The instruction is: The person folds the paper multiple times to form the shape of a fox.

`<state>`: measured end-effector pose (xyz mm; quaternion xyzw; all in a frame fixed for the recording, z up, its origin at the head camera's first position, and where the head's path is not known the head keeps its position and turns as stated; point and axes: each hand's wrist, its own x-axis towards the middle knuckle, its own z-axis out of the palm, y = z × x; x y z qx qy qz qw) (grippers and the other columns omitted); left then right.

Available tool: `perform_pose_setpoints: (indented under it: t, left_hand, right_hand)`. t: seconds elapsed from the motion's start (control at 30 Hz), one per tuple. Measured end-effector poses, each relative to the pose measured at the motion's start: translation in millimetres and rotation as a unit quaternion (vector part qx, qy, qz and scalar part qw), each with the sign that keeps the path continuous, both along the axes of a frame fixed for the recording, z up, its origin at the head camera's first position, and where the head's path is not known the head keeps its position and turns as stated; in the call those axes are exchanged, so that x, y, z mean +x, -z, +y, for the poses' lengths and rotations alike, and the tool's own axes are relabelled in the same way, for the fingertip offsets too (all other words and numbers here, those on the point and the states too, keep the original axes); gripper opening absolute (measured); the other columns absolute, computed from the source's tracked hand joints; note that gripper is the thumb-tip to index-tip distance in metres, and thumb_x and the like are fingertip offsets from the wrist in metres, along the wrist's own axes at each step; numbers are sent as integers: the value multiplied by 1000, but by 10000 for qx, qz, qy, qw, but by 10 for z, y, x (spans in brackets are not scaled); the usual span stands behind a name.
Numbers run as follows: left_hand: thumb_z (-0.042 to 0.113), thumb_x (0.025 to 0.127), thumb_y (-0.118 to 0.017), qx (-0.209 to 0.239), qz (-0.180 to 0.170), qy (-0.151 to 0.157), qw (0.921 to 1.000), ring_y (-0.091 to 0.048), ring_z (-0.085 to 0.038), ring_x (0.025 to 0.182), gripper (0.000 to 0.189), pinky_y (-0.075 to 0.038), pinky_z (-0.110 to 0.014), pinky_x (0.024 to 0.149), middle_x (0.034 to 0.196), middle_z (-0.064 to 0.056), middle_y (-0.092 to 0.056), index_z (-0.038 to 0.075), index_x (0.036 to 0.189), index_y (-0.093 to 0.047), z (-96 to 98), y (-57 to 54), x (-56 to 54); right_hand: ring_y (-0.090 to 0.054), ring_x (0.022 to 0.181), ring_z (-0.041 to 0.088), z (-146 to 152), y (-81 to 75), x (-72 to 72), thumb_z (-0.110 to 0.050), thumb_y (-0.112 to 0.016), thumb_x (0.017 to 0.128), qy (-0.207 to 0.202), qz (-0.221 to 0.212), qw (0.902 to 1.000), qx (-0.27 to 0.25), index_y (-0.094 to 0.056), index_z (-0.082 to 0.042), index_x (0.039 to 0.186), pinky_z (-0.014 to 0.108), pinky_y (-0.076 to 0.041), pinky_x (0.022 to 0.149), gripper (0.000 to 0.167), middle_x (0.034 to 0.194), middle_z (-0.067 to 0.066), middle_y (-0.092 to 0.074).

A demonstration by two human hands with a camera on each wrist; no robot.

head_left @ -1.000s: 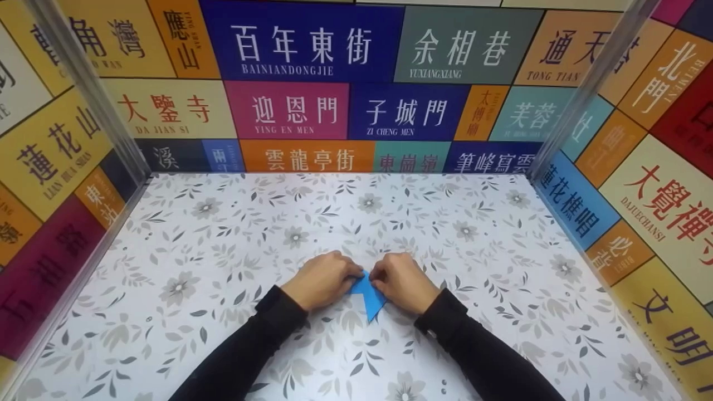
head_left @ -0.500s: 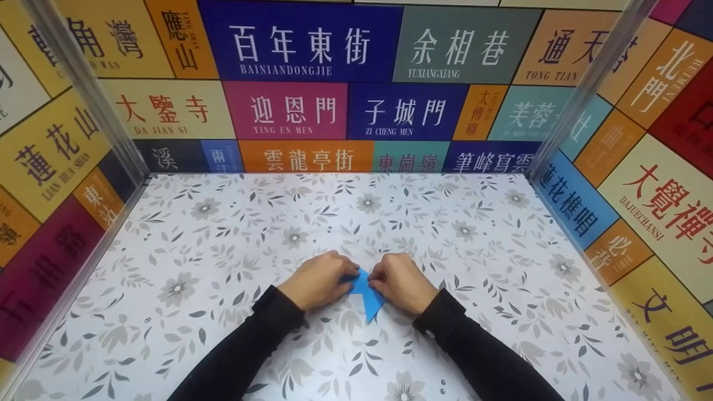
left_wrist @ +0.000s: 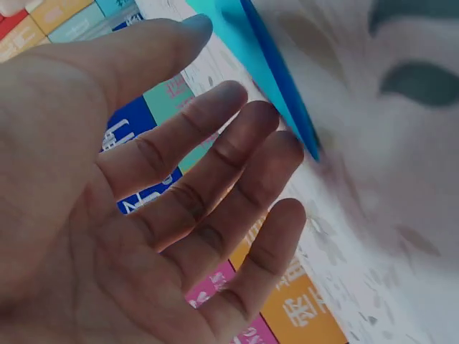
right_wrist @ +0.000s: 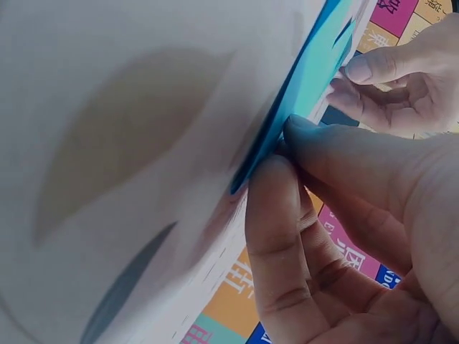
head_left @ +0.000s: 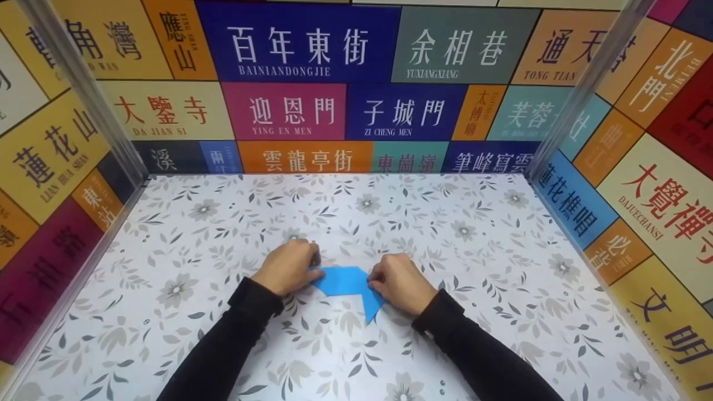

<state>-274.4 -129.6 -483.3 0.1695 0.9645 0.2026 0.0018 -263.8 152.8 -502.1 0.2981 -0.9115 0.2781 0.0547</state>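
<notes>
A folded piece of blue paper (head_left: 342, 280) lies on the table, a wide strip with one pointed end angled toward the person. At its right corner my right hand (head_left: 404, 283) pinches the edge; the right wrist view shows thumb and forefinger meeting on the paper (right_wrist: 308, 82). My left hand (head_left: 289, 266) is at the opposite end. In the left wrist view its fingers (left_wrist: 247, 143) are loosely extended and spread, with nothing between them and the palm. The left thumb tip comes right up to the edge of the blue paper (left_wrist: 269, 61).
The table (head_left: 250, 356) has a white covering with grey flowers and leaves. Colourful panels with printed characters (head_left: 301, 42) stand at the back and on both sides. Clear strips (head_left: 585, 89) run along the corners.
My left hand has moved left from the paper's middle to its left end, uncovering the wide strip. The right hand has stayed at the right corner.
</notes>
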Motion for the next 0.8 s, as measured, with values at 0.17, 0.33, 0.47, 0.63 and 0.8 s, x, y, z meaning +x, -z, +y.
perform_pose_setpoints:
  t: [0.17, 0.33, 0.47, 0.63, 0.8]
  left_hand:
    - [27, 97, -97, 77, -297, -258, 9992, -68, -24, 92, 22, -63, -48, 89, 98, -5, -77, 11, 99, -82, -75, 8, -49]
    - [28, 96, -97, 158, -394, -329, 9986, -69, -23, 92, 21, -62, -47, 90, 98, -3, -78, 14, 95, -82, -111, 18, -73]
    - [27, 95, -97, 143, -368, -371, 9985, -69, -23, 91, 22, -62, -48, 90, 97, -2, -78, 15, 90, -80, -144, 36, -85]
    - [28, 94, -99, 200, -417, -428, 9980, -68, -21, 86, 25, -61, -46, 86, 93, -1, -76, 16, 87, -78, -167, 45, -89]
    - [29, 93, -100, 279, -449, -465, 9975, -67, -20, 82, 27, -60, -44, 83, 91, -1, -76, 16, 84, -77, -167, 48, -92]
  right_hand:
    - [-82, 83, 26, -8, -9, -4, -3, -93, 94, 49, -117, 9999, 46, -92, -6, 99, 42, -68, 82, 6, 89, 9, -86]
    - [-83, 84, 25, -2, -1, -11, -2, -92, 94, 14, -82, 10000, 47, -92, -6, 98, 41, -69, 82, 6, 89, 8, -87]
    - [-83, 84, 25, 6, 17, -18, 0, -92, 92, -130, 143, 9998, 35, -91, -6, 94, 41, -68, 81, 6, 87, 7, -87]
    - [-83, 85, 26, 8, 26, -22, 2, -91, 92, -193, 162, 9997, 10, -90, -5, 94, 42, -69, 82, 6, 88, 7, -87]
    - [-84, 88, 27, 5, 19, -14, 2, -91, 93, -154, 112, 9998, 18, -90, -4, 96, 44, -70, 85, 7, 91, 8, -88]
